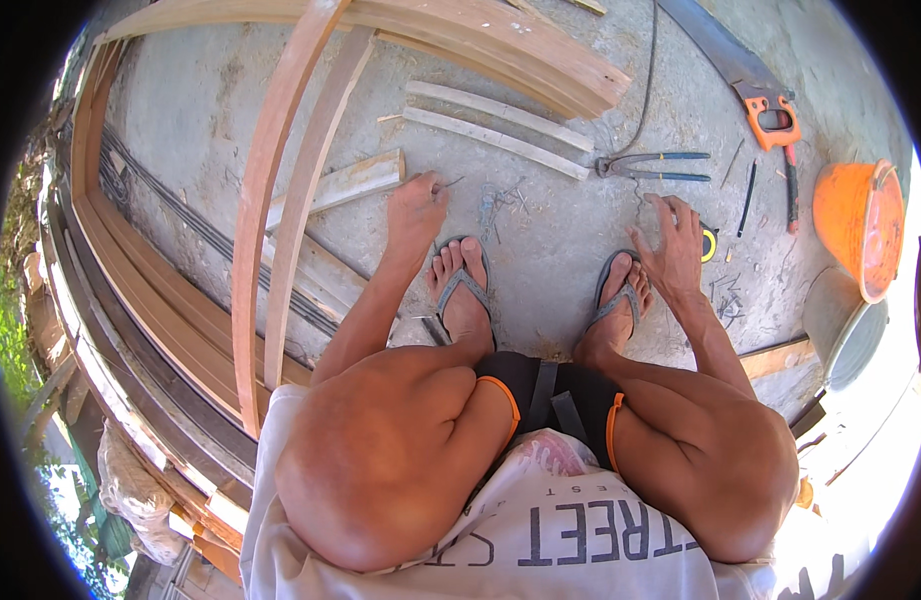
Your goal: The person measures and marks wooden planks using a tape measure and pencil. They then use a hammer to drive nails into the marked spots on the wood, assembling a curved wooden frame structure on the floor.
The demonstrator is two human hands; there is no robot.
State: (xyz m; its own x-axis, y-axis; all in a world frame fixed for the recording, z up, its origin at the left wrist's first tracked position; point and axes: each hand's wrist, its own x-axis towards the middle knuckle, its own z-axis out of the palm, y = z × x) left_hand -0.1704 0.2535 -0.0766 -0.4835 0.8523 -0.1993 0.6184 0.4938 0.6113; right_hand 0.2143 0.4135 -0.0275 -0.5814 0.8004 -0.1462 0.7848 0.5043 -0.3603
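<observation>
My left hand (417, 212) is closed above the concrete, left of my feet. A thin nail (455, 181) sticks out from its pinched fingertips. To its right lies a small scatter of nails (500, 205). My right hand (672, 245) reaches down beside my right foot, its fingers bent but apart, with nothing visible in them. Just ahead of it lie pincers (660, 166) with blue handles. A yellow and black tape measure (709, 245) sits close to the right hand's outer side, and more nails (725, 298) lie nearer to me.
A wooden frame (255, 200) stands on the left. Two wooden strips (495, 143) lie ahead, below a thick beam (520, 45). At right are a handsaw (773, 120), a red and black handle (790, 190), a dark pencil (747, 198), an orange bucket (845, 215) and a grey bucket (830, 310).
</observation>
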